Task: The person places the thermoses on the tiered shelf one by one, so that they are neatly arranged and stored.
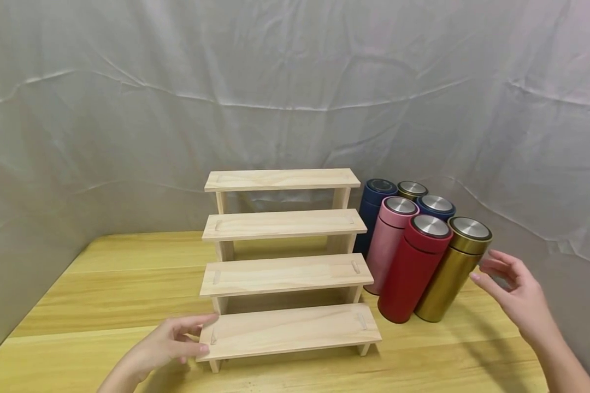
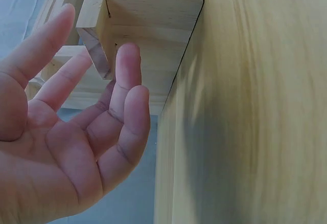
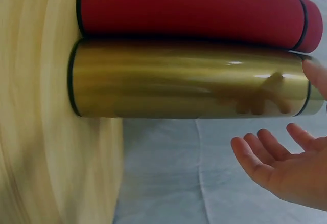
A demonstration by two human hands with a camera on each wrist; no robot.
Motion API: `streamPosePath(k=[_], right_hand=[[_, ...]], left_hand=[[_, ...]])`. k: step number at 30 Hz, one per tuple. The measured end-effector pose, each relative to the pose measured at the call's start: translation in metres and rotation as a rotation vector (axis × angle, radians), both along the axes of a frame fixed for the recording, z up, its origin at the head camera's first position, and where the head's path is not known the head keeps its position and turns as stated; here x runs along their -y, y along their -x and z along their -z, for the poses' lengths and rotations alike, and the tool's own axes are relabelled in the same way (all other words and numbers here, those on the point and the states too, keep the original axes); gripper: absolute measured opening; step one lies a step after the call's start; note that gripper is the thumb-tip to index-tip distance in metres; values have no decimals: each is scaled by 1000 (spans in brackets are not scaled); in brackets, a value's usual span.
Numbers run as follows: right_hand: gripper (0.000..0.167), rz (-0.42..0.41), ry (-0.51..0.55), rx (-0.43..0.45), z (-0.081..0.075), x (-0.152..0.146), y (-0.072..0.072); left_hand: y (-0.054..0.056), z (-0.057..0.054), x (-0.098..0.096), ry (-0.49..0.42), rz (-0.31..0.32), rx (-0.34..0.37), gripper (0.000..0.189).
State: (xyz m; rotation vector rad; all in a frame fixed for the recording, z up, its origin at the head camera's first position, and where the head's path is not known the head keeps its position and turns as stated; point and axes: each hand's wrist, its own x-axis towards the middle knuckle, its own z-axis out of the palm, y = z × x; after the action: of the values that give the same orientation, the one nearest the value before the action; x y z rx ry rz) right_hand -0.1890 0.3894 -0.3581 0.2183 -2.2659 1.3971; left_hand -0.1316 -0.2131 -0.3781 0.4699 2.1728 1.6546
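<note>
Evidently, from where I sit at the feed, the wooden stand point(image 1: 285, 275) has the middle of the tabletop point(image 1: 128, 284), its four shelves stepping up toward the far side so that each tread lies exposed from above. My left hand point(image 1: 164, 346) is at the left end of the lowest shelf point(image 1: 290, 330), fingers loosely bent around the board's end without a firm grasp; I'd judge it is there to steady the stand. My right hand point(image 1: 518, 297) is released, fingers spread beside the near gold bottle point(image 1: 447, 278), which is the outermost on the right and so the easiest to get at. A red bottle point(image 1: 413, 270) and a pink bottle point(image 1: 388, 240) stand upright to its left, the cluster packed close beside the stand, probably to save room. What I can't make out: the far gold bottle point(image 1: 413, 188) shows little beyond its lid, a second blue bottle point(image 1: 437, 203) is mostly masked, and the shelves cover part of the far blue bottle point(image 1: 371, 213). The right wrist view cuts off that hand, and whether its thumb touches the gold lid I cannot tell.
</note>
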Motion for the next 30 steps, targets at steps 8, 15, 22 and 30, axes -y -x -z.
streamPosePath(k=[8, 15, 22, 30], right_hand=[[73, -81, 4, 97, 75, -61, 59], [70, -200, 121, 130, 81, -59, 67], [67, -367, 246, 113, 80, -56, 69], [68, -375, 152, 187, 49, -25, 49]], left_hand=[[1, 3, 1, -14, 11, -3, 55], [3, 5, 2, -13, 9, 14, 54], [4, 8, 5, -51, 27, 33, 52], [6, 11, 6, -60, 29, 46, 52]])
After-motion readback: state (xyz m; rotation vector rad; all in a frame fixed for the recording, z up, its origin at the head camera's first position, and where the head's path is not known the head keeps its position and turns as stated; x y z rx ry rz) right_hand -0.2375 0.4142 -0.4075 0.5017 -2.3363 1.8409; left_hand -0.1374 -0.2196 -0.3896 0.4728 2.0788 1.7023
